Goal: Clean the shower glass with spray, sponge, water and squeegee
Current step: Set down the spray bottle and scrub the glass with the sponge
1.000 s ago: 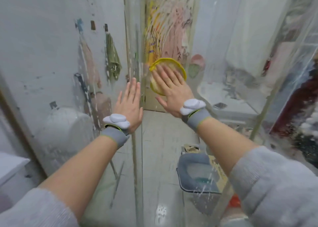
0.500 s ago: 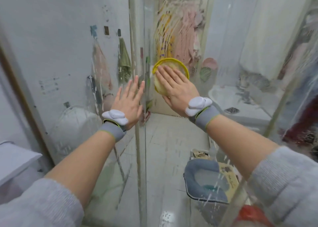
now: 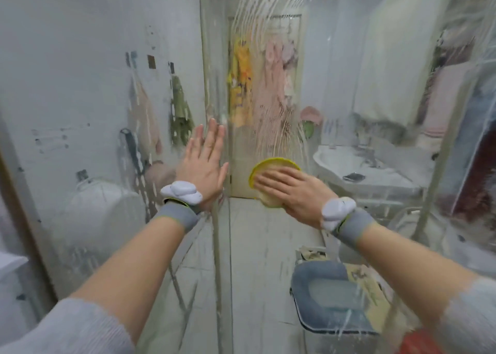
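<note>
The shower glass stands right in front of me, smeared with curved soapy streaks. My right hand lies flat with straight fingers on a round yellow sponge and presses it against the glass at mid height. My left hand rests flat on the left glass panel, fingers up, next to the vertical panel edge. No spray bottle or squeegee is visible.
Through the glass I see a toilet at left, hanging cloths, a door with towels, a white sink at right, a grey bin on the tiled floor and a red object at bottom right.
My right hand has slid the sponge down the glass and turned its fingers to point left. The left hand stays flat on the left panel.
</note>
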Motion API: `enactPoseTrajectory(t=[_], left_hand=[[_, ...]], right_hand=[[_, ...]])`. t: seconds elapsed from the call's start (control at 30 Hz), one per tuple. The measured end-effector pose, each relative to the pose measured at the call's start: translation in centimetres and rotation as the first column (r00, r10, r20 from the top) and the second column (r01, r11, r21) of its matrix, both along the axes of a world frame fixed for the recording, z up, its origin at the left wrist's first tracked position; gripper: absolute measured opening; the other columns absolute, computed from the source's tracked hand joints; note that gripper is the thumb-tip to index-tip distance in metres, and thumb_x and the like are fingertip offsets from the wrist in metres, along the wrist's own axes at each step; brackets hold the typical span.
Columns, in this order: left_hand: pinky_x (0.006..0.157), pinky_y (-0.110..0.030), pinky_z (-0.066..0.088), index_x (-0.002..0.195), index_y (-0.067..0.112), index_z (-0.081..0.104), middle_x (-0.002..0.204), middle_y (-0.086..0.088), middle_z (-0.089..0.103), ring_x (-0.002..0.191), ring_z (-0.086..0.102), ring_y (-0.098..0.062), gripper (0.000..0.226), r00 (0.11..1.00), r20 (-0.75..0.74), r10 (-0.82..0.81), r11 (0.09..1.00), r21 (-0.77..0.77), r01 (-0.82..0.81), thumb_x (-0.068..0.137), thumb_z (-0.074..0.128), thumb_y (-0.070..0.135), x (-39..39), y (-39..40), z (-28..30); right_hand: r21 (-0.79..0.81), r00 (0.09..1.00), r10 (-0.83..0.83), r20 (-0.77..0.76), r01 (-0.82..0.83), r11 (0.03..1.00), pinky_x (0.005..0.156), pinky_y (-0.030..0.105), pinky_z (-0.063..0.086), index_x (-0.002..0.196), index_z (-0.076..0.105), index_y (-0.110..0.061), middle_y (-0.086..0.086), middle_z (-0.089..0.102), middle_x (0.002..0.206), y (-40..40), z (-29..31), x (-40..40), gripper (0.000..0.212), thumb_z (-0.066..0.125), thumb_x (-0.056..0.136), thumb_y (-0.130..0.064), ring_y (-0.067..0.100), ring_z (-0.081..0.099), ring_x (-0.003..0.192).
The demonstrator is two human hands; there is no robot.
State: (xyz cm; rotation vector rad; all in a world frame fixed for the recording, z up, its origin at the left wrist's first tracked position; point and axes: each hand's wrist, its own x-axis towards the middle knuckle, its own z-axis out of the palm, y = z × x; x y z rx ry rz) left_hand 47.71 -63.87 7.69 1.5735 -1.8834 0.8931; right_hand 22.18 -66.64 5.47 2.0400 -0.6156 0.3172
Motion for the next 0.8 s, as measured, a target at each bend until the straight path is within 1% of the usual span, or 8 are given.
enactPoseTrajectory(t=[0.1, 0.2, 0.27, 0.4, 0.43, 0.5, 0.63, 0.8], left_hand=[[0.118, -0.042, 0.004, 0.153, 0.010, 0.001, 0.161, -0.008, -0.003, 0.148, 0.002, -0.032, 0.070, 0.998, -0.057, -0.037, 0.995, -0.093, 0.032, 0.095, 0.022, 0.043, 0.0, -0.5, -2.5], [0.117, -0.038, -0.001, 0.153, 0.012, 0.000, 0.161, -0.009, 0.001, 0.148, 0.002, -0.029, 0.067, 0.994, -0.075, -0.080, 0.984, -0.165, 0.067, 0.097, 0.025, 0.040, 0.1, -1.7, -3.6], [0.117, -0.038, 0.001, 0.152, 0.013, -0.001, 0.160, -0.006, 0.000, 0.148, 0.005, -0.028, 0.066, 0.994, -0.067, -0.090, 0.952, -0.298, 0.066, 0.097, 0.022, 0.042, 0.7, -3.2, -6.0], [0.118, -0.041, 0.005, 0.151, 0.020, -0.007, 0.161, -0.002, -0.004, 0.149, 0.004, -0.025, 0.065, 0.991, -0.122, -0.049, 0.948, -0.318, 0.008, 0.096, 0.015, 0.048, 0.2, -3.5, -5.4], [0.118, -0.042, 0.007, 0.152, 0.021, -0.008, 0.162, -0.002, -0.005, 0.149, 0.003, -0.025, 0.064, 0.991, -0.127, -0.038, 0.938, -0.348, -0.009, 0.099, 0.018, 0.047, 0.9, -3.7, -7.7], [0.118, -0.044, 0.012, 0.154, 0.021, -0.006, 0.162, -0.003, -0.006, 0.149, 0.002, -0.027, 0.064, 0.990, -0.138, -0.025, 0.957, -0.289, -0.017, 0.102, 0.024, 0.043, 0.7, -3.5, -6.5], [0.117, -0.046, 0.020, 0.155, 0.020, -0.002, 0.163, -0.003, -0.004, 0.148, 0.005, -0.031, 0.062, 0.989, -0.148, -0.001, 0.977, -0.212, -0.031, 0.103, 0.024, 0.041, 0.7, -2.6, -10.6], [0.118, -0.047, 0.019, 0.155, 0.022, -0.001, 0.162, 0.000, -0.006, 0.148, 0.005, -0.032, 0.061, 0.990, -0.143, -0.013, 0.992, -0.125, -0.005, 0.102, 0.023, 0.042, 0.8, -1.8, -14.0]], right_hand=[[-0.116, 0.971, 0.026, 0.237, 0.002, 0.993, 0.116, 0.038, 0.019, 0.146, 0.037, -0.011, 0.006, 0.034, 0.152, -0.1, 3.6, 2.2, 0.066, 0.044, 0.082, -0.025, 0.024, 0.033, 0.140], [-0.162, 0.924, 0.063, 0.377, -0.001, 0.987, 0.117, 0.037, 0.018, 0.145, 0.039, -0.009, 0.008, 0.036, 0.151, -0.4, 4.1, 4.9, 0.064, 0.042, 0.084, -0.028, 0.026, 0.032, 0.141], [-0.284, 0.916, 0.127, 0.381, -0.015, 0.959, 0.117, 0.038, 0.018, 0.146, 0.038, -0.009, 0.007, 0.035, 0.152, -1.9, 0.7, 5.7, 0.065, 0.043, 0.084, -0.029, 0.025, 0.030, 0.142], [-0.278, 0.904, 0.121, 0.411, -0.002, 0.961, 0.115, 0.035, 0.015, 0.145, 0.040, -0.010, 0.008, 0.037, 0.151, -2.3, -0.8, 6.2, 0.066, 0.040, 0.082, -0.032, 0.026, 0.033, 0.140], [-0.324, 0.906, 0.133, 0.402, 0.005, 0.946, 0.115, 0.034, 0.012, 0.145, 0.039, -0.010, 0.008, 0.037, 0.151, -2.4, -3.5, 6.7, 0.067, 0.037, 0.082, -0.033, 0.027, 0.033, 0.140], [-0.264, 0.909, 0.052, 0.414, 0.065, 0.962, 0.116, 0.031, 0.004, 0.148, 0.032, -0.013, 0.006, 0.030, 0.154, -2.4, -3.4, 6.8, 0.071, 0.028, 0.082, -0.037, 0.025, 0.027, 0.143], [-0.208, 0.923, -0.049, 0.383, 0.137, 0.968, 0.114, 0.025, -0.009, 0.152, 0.017, -0.017, 0.002, 0.016, 0.159, -1.6, -8.6, 6.3, 0.078, 0.015, 0.078, -0.042, 0.022, 0.012, 0.147], [-0.048, 0.965, -0.153, 0.211, 0.167, 0.985, 0.116, 0.028, -0.007, 0.153, 0.011, -0.018, 0.000, 0.009, 0.160, -0.8, -15.3, 4.3, 0.071, 0.020, 0.086, -0.039, 0.019, 0.008, 0.147]])
